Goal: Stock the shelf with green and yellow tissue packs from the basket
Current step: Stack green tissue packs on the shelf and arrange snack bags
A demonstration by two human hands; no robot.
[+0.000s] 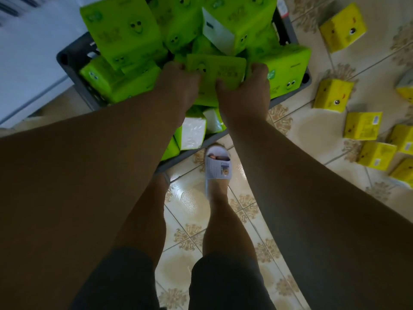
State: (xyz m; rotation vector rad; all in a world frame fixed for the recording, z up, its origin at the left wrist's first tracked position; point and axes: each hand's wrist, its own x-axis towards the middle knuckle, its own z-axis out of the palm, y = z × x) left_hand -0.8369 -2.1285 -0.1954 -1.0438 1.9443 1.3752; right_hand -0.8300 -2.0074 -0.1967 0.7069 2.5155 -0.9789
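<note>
1. Head view, looking straight down: both arms reach into a grey basket (73,63) on the tiled floor (223,220), heaped with green packs (125,30).
2. Left hand (176,86) and right hand (245,90) hold one green pack (216,70) between them, at the top of the pile near the basket's front edge. Left fingers curl over its left edge; the right thumb presses its front face and the right fingers wrap its right side. Both hands grip that pack, neither is spread.
3. The held pack touches the packs around it, so it looks not yet lifted clear; cannot tell for sure.
4. The basket is heaped above its rim with green packs, some tilted, some showing a white end (194,133). No yellow packs visible inside it.
5. Yellow packs (343,26) lie scattered on the floor to the right of the basket, well apart from it, several in a loose cluster at the right edge.
6. The shelf is not clearly in view; a blurred white surface (33,52) at top left could be part of it, cannot tell.
7. Progress, as a judgement: early. The basket looks nearly full, and no stocked packs are visible. Left: carry this green pack to the shelf, then the rest of the green, then the yellow ones off the floor.
8. One foot in a pale sandal (218,166) stands just beside the basket's near edge.
</note>
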